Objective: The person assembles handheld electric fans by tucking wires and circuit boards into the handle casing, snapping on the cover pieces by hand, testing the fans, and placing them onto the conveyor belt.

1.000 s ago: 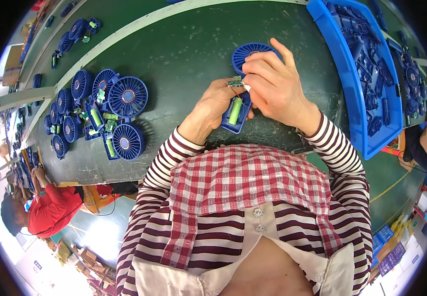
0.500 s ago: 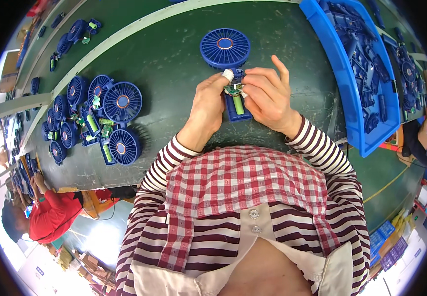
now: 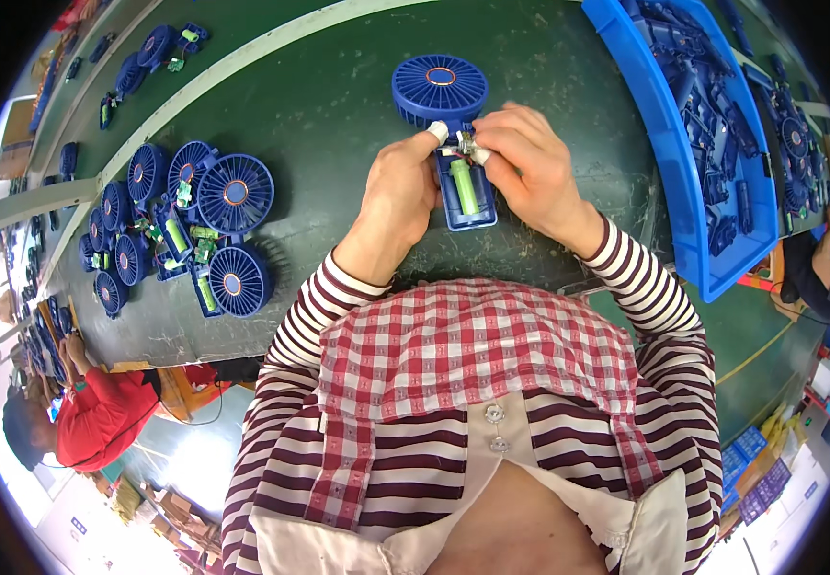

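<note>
A blue handheld fan [image 3: 440,80] with a round grille lies ahead of me, its handle toward me. The handle's open casing [image 3: 472,223] shows a light green cylindrical battery [image 3: 464,188] inside. My left hand [image 3: 397,192] is closed around the left side of the handle, its white-wrapped thumb at the neck. Above the battery, my right hand [image 3: 533,171] pinches a small circuit board [image 3: 473,150], partly covered by the fingers. White covering shows on a right fingertip too.
Several blue fans [image 3: 235,195] with exposed batteries and boards cluster on the green table [image 3: 329,105] at left. A blue bin [image 3: 669,158] of blue plastic parts stands at right. A person in red [image 3: 113,417] works at far left.
The circuit board has been tipped up from over the handle, baring more of the battery. My right fingers have curled in, and the casing's near end has swung slightly right.
</note>
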A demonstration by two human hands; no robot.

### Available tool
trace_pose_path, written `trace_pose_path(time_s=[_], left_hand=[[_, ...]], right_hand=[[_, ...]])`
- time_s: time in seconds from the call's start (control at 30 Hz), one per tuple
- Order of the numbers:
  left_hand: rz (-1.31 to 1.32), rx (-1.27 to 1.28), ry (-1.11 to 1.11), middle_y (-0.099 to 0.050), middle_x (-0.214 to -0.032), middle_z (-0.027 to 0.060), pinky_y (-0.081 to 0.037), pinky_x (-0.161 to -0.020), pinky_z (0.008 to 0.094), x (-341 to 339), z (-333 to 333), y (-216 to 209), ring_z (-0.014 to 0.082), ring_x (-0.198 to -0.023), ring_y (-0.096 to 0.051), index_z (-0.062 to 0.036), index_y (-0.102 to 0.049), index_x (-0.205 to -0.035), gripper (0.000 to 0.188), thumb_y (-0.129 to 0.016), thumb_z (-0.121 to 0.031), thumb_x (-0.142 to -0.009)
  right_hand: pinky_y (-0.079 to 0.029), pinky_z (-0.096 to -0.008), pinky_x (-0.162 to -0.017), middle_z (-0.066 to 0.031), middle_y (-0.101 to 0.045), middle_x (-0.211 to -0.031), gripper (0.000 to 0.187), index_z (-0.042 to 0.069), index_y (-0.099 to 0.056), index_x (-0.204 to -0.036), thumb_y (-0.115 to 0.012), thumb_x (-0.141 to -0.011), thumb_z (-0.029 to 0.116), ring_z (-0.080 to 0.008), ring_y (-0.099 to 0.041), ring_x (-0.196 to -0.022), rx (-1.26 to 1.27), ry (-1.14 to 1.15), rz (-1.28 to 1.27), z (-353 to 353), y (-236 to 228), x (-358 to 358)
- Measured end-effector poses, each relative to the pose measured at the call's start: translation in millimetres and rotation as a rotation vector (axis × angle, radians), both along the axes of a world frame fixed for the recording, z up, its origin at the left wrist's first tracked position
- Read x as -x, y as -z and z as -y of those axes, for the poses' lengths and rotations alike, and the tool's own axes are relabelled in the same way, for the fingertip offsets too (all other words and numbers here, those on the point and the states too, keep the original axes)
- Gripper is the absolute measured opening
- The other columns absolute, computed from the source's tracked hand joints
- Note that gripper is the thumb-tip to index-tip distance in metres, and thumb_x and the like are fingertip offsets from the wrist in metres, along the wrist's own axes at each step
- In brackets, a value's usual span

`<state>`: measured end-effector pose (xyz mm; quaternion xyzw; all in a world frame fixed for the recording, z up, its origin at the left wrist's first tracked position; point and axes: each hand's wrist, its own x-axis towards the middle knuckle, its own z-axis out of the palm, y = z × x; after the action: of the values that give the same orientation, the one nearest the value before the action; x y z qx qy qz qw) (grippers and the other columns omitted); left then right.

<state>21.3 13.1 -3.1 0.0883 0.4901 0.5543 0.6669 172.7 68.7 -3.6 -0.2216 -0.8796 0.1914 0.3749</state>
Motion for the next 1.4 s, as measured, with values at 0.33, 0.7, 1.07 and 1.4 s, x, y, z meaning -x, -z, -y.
trace_pose_path(time_s=[0.33, 0.7, 1.07, 1.4], left_hand=[[0.118, 0.017, 0.077, -0.059, -0.083, 0.009, -0.051, -0.056, 0.033, 9, 0, -5, 0.0166, -0.067, -0.058, 0.001, -0.054, -0.094, 0.023, -0.042, -0.018, -0.091], [0.097, 0.016, 0.098, -0.059, -0.084, 0.0108, -0.052, -0.058, 0.0347, 12, 3, -4, 0.0182, -0.069, -0.059, 0.0026, -0.055, -0.095, 0.023, -0.045, -0.017, -0.09], [0.057, 0.048, 0.098, -0.06, -0.085, 0.0121, -0.053, -0.059, 0.0358, 10, 5, -7, 0.0195, -0.07, -0.06, 0.0035, -0.055, -0.095, 0.025, -0.045, -0.019, -0.09], [0.054, 0.076, 0.112, -0.059, -0.084, 0.011, -0.053, -0.062, 0.0374, 9, 11, -5, 0.0203, -0.071, -0.059, 0.0039, -0.055, -0.096, 0.026, -0.046, -0.02, -0.089]], right_hand=[[-0.047, -0.0297, -0.071, -0.0108, -0.056, -0.097, 0.009, -0.004, -0.055, -0.085, -0.054, -0.076, -0.005, -0.0229, -0.059, -0.084, 0.259, -0.143, 0.09, -17, -20, 2], [-0.046, -0.0316, -0.069, -0.0116, -0.055, -0.095, 0.01, -0.003, -0.051, -0.081, -0.052, -0.072, -0.007, -0.0253, -0.057, -0.082, 0.197, -0.204, 0.189, -18, -28, 4], [-0.046, -0.0324, -0.067, -0.0125, -0.053, -0.095, 0.012, -0.004, -0.051, -0.082, -0.054, -0.071, -0.007, -0.0273, -0.056, -0.081, 0.131, -0.255, 0.203, -18, -26, 5], [-0.049, -0.0358, -0.07, -0.0132, -0.052, -0.098, 0.019, -0.005, -0.052, -0.083, -0.056, -0.064, -0.009, -0.0293, -0.055, -0.086, -0.029, -0.229, 0.349, -5, -29, 6]])
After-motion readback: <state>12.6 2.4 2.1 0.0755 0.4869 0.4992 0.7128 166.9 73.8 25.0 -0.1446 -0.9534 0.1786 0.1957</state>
